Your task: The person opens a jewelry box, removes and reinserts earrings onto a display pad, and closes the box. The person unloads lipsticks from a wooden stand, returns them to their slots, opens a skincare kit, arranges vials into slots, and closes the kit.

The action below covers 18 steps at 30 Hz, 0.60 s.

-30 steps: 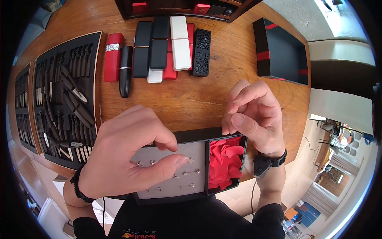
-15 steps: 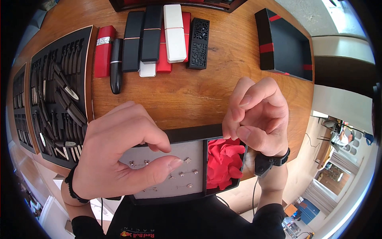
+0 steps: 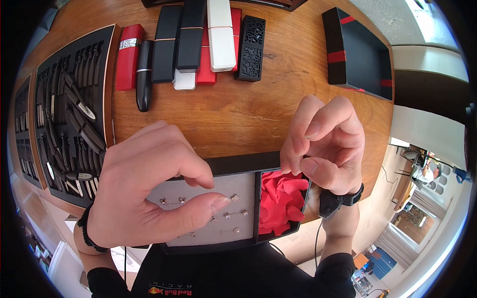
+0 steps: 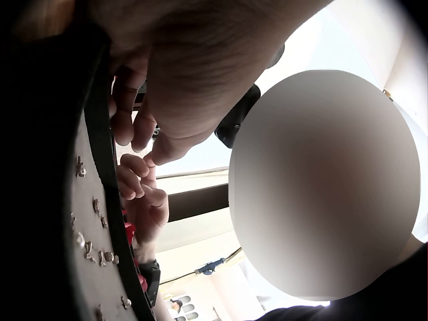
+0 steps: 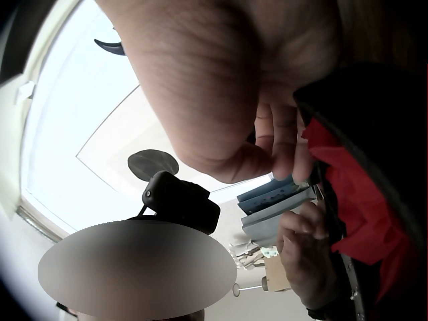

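Basically, the black open box (image 3: 243, 163) sits at the near table edge, in front of the torso. Small jewelry pieces (image 3: 237, 230) lie spaced out on its gray pad (image 3: 213, 234), some w/ pearl-like beads; red petals (image 3: 280, 203) fill the R compartment, past a black divider. So the pad's partly laid w/ pieces & the petals are in; what's left can't be judged, esp. as the L hand (image 3: 149, 184) hides much of the pad's L side.

L hand: fingers bent, thumb & index well apart, thumb tip near a clover-shaped piece (image 3: 235, 197); can't tell if they touch. R hand (image 3: 333, 144): fingers loosely curled, thumb near fingertips, a narrow gap, over the box's far R corner; no item visible in it.

Further out on the wood table (image 3: 213, 114): a black lattice box (image 3: 251, 49), white case (image 3: 221, 47), black case (image 3: 166, 47) & red case (image 3: 130, 62), all beyond the hands. Dark tray (image 3: 105, 69) w/ slim pieces at far L, red-banded box (image 3: 338, 69) at far R; neither's b/w the hands & pad.
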Motion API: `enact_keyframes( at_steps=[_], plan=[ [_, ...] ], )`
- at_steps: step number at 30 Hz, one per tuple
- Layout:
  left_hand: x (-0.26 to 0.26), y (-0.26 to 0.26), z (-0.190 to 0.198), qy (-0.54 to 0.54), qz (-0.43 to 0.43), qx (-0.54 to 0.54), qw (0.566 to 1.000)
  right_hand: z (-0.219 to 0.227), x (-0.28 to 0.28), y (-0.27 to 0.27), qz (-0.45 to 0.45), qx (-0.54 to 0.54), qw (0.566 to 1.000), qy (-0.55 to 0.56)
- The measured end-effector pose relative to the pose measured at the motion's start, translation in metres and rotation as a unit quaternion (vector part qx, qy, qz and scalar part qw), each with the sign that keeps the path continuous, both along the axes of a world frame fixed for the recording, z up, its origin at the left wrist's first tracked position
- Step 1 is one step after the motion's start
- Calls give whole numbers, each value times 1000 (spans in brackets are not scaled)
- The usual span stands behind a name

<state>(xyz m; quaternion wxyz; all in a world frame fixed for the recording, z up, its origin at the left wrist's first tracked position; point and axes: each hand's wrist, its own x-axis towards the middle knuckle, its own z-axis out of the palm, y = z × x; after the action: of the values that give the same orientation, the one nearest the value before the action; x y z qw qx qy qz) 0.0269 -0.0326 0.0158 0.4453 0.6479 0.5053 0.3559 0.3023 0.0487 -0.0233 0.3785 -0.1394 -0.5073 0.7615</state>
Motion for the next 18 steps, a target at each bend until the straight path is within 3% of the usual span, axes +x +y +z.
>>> enact_keyframes(
  at_steps=[18],
  plan=[
    [-1,0,-1,12,-10,4,1000,-1,2,2,11,16,1000,-7]
  ],
)
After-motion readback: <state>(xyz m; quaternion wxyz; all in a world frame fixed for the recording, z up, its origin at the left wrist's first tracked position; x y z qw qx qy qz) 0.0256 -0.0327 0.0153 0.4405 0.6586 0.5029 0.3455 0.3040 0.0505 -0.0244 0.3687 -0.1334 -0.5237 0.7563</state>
